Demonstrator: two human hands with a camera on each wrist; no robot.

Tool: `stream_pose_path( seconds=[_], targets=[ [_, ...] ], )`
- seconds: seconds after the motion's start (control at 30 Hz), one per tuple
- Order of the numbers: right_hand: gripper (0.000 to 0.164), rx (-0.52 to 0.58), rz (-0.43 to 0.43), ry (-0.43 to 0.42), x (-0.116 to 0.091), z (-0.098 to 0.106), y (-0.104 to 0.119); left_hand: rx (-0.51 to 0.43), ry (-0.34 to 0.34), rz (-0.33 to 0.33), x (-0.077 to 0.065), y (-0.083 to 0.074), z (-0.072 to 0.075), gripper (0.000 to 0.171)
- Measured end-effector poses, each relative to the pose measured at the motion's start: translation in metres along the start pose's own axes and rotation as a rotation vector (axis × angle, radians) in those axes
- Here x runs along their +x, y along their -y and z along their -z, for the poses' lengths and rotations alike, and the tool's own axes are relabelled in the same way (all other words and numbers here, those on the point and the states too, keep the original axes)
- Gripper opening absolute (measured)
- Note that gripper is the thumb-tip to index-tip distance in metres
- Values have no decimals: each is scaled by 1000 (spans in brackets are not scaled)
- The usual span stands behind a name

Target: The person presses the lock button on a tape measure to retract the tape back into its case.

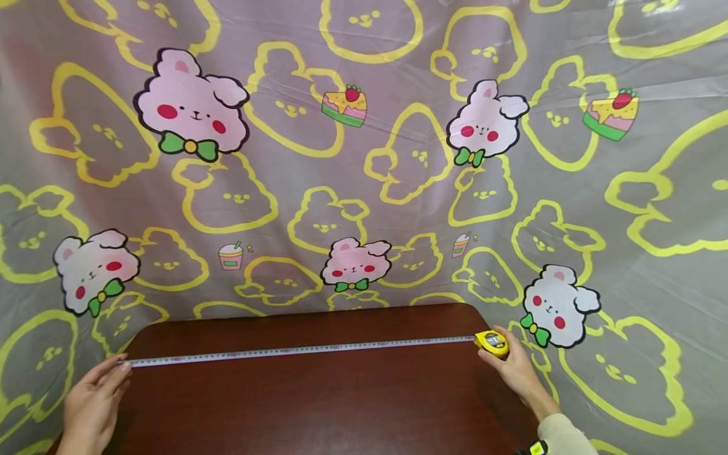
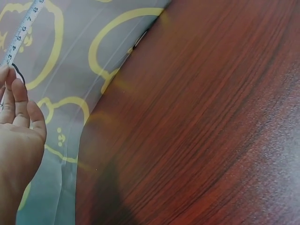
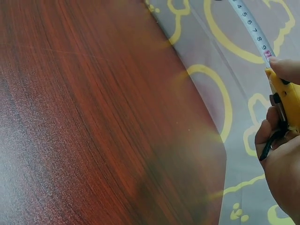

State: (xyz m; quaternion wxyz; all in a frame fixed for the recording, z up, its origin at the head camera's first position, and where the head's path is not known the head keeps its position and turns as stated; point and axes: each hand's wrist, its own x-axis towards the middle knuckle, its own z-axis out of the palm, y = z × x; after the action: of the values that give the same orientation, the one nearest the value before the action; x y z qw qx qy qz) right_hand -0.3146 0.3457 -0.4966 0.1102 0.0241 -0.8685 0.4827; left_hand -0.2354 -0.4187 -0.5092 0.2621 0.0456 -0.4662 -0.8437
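Observation:
A tape measure's white blade [image 1: 301,349] stretches from left to right above the dark red-brown table [image 1: 307,404]. My left hand [image 1: 93,401] pinches the blade's free end between thumb and fingers, at the table's left edge. In the left wrist view the blade [image 2: 21,33] shows low numbers close to the fingertips [image 2: 10,75]. My right hand [image 1: 517,366] grips the yellow tape measure case [image 1: 492,343] near the table's right side. The right wrist view shows the thumb [image 3: 285,69] at the mouth of the case [image 3: 287,101], where the blade comes out, and a dark strap hanging below.
Behind and beside the table hangs a grey curtain [image 1: 409,253] printed with yellow outlines and white rabbit faces. The table has rounded far corners, and the curtain lies close along its edges. A light sleeve [image 1: 565,436] covers the right forearm.

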Motion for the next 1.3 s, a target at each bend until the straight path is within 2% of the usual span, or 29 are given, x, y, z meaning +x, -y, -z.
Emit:
stream_pose_path(
  seconds=[0.3, 0.43, 0.67, 0.83, 0.97, 1.13, 1.3],
  targets=[
    [82, -10, -45, 14, 1, -6, 4, 144, -29, 31, -4, 2, -6, 21],
    [82, -16, -31, 6, 1, -8, 4, 150, -38, 26, -5, 3, -8, 21],
    [83, -9, -37, 15, 1, -11, 6, 138, -10, 7, -4, 7, -7, 23],
    [83, -11, -38, 15, 1, -14, 10, 173, -18, 28, -4, 8, -8, 20],
    [84, -12, -38, 18, 1, -16, 12, 206, 15, 23, -4, 8, -10, 20],
    [82, -15, -37, 19, 1, -19, 15, 301, 54, 14, -4, 10, -14, 18],
    [80, -31, -21, 19, 1, -22, 17, 420, 53, 48, -5, 11, -16, 14]
  ],
)
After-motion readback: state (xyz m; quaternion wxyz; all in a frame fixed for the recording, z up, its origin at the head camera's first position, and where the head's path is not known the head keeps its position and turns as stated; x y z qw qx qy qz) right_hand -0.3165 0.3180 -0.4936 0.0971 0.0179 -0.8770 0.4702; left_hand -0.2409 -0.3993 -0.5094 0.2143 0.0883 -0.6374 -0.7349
